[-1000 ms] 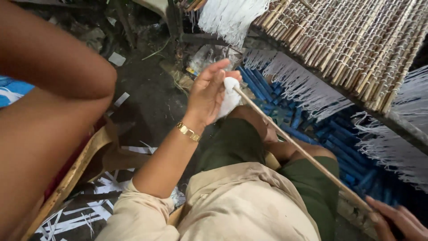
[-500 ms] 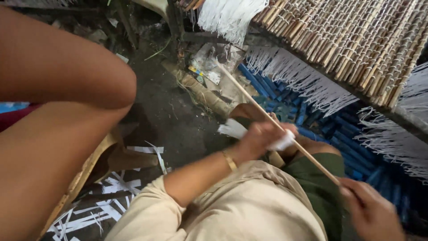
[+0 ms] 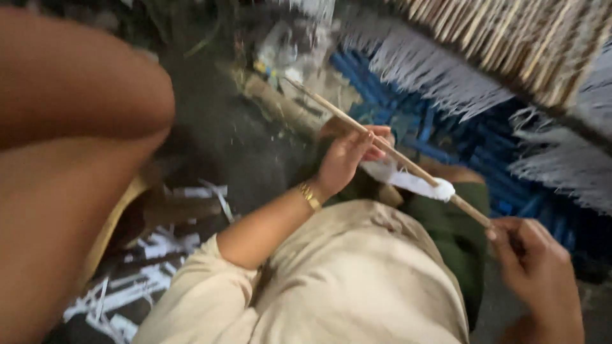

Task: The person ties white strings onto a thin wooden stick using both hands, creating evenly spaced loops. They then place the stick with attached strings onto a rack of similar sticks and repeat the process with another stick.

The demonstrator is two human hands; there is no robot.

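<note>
A long thin wooden stick (image 3: 325, 105) slants from the upper middle down to the lower right. My left hand (image 3: 347, 158), with a gold bracelet at the wrist, has its fingers on the stick about halfway along. Just below that hand, a strip of white fringed paper (image 3: 414, 183) is wound around the stick. My right hand (image 3: 534, 267) grips the stick's lower end at the bottom right. Both hands work above my lap, over a beige shirt (image 3: 338, 286) and dark green trousers (image 3: 456, 232).
A bare bent knee (image 3: 76, 127) fills the left side. White paper scraps (image 3: 150, 267) litter the dark ground below it. Rows of sticks with white paper fringes (image 3: 446, 76) lie at the upper right over blue slats (image 3: 459, 137).
My left hand went from the stick's far tip down to the lower part, and now sits mid-stick above the white wrap. The right hand has come further into view.
</note>
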